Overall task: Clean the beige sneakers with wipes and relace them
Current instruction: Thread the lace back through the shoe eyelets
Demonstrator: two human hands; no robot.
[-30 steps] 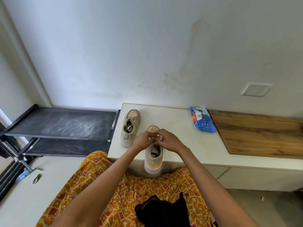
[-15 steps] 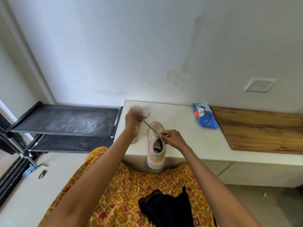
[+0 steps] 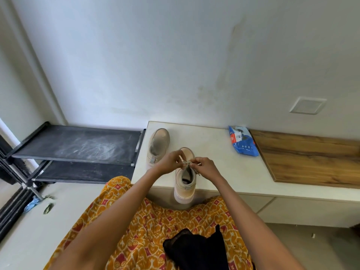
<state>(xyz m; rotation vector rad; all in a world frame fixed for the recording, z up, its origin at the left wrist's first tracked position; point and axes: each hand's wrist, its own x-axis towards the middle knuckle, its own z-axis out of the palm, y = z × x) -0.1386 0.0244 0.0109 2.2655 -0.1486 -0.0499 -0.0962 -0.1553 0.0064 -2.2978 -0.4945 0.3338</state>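
Note:
Two beige sneakers stand on a white bench (image 3: 220, 168). The near sneaker (image 3: 185, 186) points away from me, its heel hanging over the bench's front edge. My left hand (image 3: 169, 161) and my right hand (image 3: 205, 166) meet over its tongue, each pinching the beige shoelace (image 3: 186, 163) at the top eyelets. The far sneaker (image 3: 158, 146) stands to the left, near the bench's left end; whether it has laces is unclear. A blue pack of wipes (image 3: 242, 141) lies at the back right by the wall.
A wooden panel (image 3: 311, 160) covers the bench's right part. A black two-tier rack (image 3: 78, 145) stands left of the bench. My orange patterned skirt (image 3: 155, 230) with a black cloth (image 3: 196, 250) on it fills the foreground. Small litter lies on the floor at left.
Half a second ago my left hand was out to the upper left, pulling the lace taut. It has come back to the sneaker's tongue beside my right hand.

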